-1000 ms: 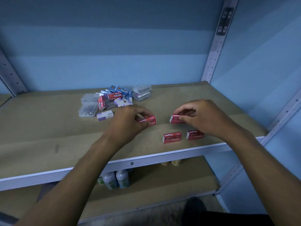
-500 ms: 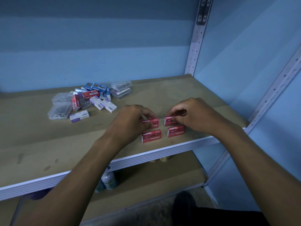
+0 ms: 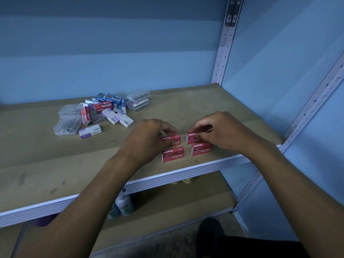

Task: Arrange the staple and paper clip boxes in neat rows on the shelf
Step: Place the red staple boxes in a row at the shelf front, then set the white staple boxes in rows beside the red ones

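Four red staple boxes sit in two rows near the front right of the brown shelf. My left hand pinches the back left red box, set down behind the front left box. My right hand grips the back right red box, just behind the front right box. A loose pile of boxes lies at the back left: blue, red and white-purple staple boxes and clear paper clip boxes.
A perforated metal upright stands at the back right corner and another at the front right. Blue walls close the back and right side. Bottles stand on the lower shelf beneath the white front rail.
Both hands carried their red boxes toward the front and set them down directly behind the two front boxes. The view also swung to the right.
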Motion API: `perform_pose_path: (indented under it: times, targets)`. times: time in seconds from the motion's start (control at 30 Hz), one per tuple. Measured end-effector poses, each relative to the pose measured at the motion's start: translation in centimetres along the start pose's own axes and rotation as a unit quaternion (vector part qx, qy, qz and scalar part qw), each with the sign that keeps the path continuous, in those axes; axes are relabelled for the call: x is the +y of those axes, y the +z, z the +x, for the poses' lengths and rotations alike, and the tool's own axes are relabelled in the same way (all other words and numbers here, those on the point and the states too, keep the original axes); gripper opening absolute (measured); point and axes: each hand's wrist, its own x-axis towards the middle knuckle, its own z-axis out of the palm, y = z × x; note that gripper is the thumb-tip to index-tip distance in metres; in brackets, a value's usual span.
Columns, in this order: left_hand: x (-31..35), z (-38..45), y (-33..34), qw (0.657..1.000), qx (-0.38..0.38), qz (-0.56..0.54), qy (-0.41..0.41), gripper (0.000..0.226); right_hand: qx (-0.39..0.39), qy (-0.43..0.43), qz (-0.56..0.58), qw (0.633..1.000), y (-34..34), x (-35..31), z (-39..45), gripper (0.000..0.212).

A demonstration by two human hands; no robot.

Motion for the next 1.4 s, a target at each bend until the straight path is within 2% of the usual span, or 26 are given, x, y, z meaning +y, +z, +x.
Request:
perform_pose_path:
  times: [0.1, 0.2, 0.27, 0.53, 0.57, 0.67, 0.93, 1.13, 1.4]
  targets:
    - [0.3, -0.2, -0.1, 1.000, 0.002, -0.006, -0.007, 0.029, -0.004, 0.005, 0.007, 1.000, -0.1, 0.0, -0.2, 0.024]
    - [-0.1, -0.7, -1.1, 1.000, -0.001, 0.001, -0.014, 0.032, 0.035, 0.004, 0.010, 0.999, -0.4, -0.4, 0.5, 0.020]
    - [-3.6, -4.6, -6.4, 0.996, 0.049, 0.017, -0.067, 0.031, 0.022, -0.053, 0.008, 0.998, 2.2, -5.8, 3.9, 0.016]
    - [-4.8, -5.3, -7.2, 0.994, 0.059, 0.012, -0.092, 0.028, 0.041, -0.052, 0.034, 0.997, 2.2, -6.5, 4.4, 0.013]
    - [-6.7, -6.6, -8.9, 0.990, 0.074, 0.015, -0.116, 0.027, 0.032, -0.071, 0.038, 0.996, 3.7, -8.6, 6.1, 0.013]
    - [-9.2, -8.0, -10.9, 0.986, 0.096, 0.040, -0.130, 0.025, 0.019, -0.081, 0.042, 0.996, 5.2, -11.2, 8.0, 0.013]
    - [-11.1, -7.9, -11.0, 0.968, 0.081, 0.179, -0.156, 0.034, 0.032, -0.065, 0.028, 0.997, 5.7, -11.2, 8.1, 0.015]
    - [-10.9, -8.0, -10.4, 0.947, 0.056, 0.241, -0.207, 0.051, 0.027, -0.058, -0.010, 0.998, 7.5, -11.3, 8.6, 0.037]
    - [-10.5, -7.3, -9.5, 0.945, 0.024, 0.247, -0.213, 0.059, 0.014, -0.042, -0.019, 0.999, 9.4, -11.9, 9.4, 0.067]
